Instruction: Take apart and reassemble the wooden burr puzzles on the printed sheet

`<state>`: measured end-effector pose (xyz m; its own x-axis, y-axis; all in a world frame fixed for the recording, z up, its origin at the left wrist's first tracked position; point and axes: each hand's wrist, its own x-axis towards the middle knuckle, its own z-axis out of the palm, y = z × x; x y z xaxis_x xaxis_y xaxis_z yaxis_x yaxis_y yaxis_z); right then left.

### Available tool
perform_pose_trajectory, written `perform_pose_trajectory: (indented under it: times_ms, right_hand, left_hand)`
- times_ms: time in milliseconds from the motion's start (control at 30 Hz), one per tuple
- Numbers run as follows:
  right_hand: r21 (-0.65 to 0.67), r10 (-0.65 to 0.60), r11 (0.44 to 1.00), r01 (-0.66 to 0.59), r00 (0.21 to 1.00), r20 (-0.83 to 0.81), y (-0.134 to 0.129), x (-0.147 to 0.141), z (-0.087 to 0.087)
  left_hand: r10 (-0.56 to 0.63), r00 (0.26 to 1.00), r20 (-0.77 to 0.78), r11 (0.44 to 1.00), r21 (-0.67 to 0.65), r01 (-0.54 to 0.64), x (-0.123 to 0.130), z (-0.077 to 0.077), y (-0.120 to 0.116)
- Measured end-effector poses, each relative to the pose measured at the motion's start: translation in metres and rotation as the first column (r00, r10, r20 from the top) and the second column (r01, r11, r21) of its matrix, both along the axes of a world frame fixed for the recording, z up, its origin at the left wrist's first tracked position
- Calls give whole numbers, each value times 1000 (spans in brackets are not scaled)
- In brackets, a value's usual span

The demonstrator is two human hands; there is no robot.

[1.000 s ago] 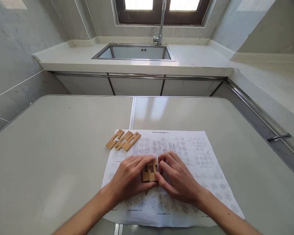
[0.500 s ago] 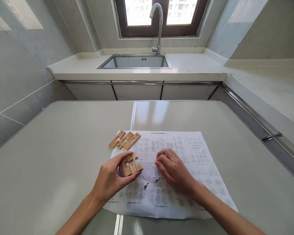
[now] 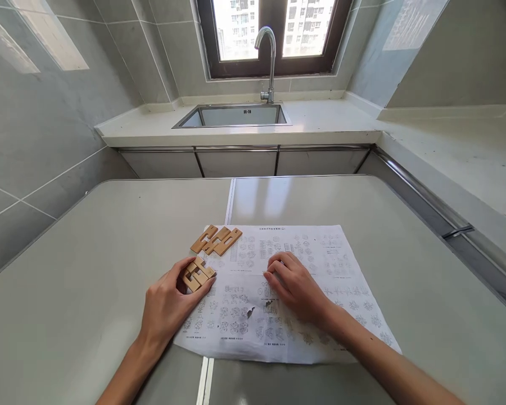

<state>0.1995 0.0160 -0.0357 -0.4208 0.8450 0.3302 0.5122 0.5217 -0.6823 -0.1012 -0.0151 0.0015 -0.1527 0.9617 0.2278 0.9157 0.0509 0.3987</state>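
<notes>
Thumb and fingers of my left hand grip a group of small wooden puzzle pieces side by side, with slots cut in them. This group is low over the left edge of a printed paper sheet; whether it touches the sheet I cannot tell. Just beyond it lie 3 numbered wooden puzzle pieces, slanted and side by side on the sheet's upper left corner. My right hand rests on the middle of the sheet, its fingers curled in and the thumb drawn close. Nothing shows between them.
The paper has rows of line drawings and small torn spots, and lies on a pale grey table with a white seam. Beyond the table a counter carries a sink and a tall tap below a window.
My left hand has moved left and slightly away from me with its puzzle pieces, toward the 3 numbered ones. The right hand keeps its curled pose on the paper. My view has tilted up slightly.
</notes>
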Motion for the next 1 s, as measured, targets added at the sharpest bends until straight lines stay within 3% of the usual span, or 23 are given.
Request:
perform_pose_trajectory:
  times_ms: [333, 433, 533, 667, 767, 867, 1000]
  right_hand:
    - [40, -4, 999, 3, 1000, 16, 1, 1, -1]
    - [45, -6, 999, 5, 1000, 19, 1, 1, 0]
    - [53, -4, 999, 3, 1000, 17, 2, 1, 1]
    - [47, -3, 999, 3, 1000, 10, 2, 1, 0]
    - [20, 5, 1000, -5, 1000, 0, 2, 2, 0]
    - [-8, 9, 1000, -9, 1000, 0, 3, 2, -1]
    - [-10, 9, 1000, -9, 1000, -4, 5, 2, -3]
  left_hand:
    - [-3, 997, -77, 1000, 28, 5, 7, -7, 0]
    - [-39, 992, -116, 996, 79, 49, 9, -4, -3]
    - [-47, 997, -56, 987, 150, 55, 6, 3, 0]
    - [53, 988, 142, 983, 165, -77, -11, 11, 27]
    - [127, 932, 341, 978, 116, -176, -25, 11, 59]
    - [116, 914, 389, 983, 88, -162, -32, 7, 82]
    - [100, 896, 432, 992, 30, -125, -35, 2, 90]
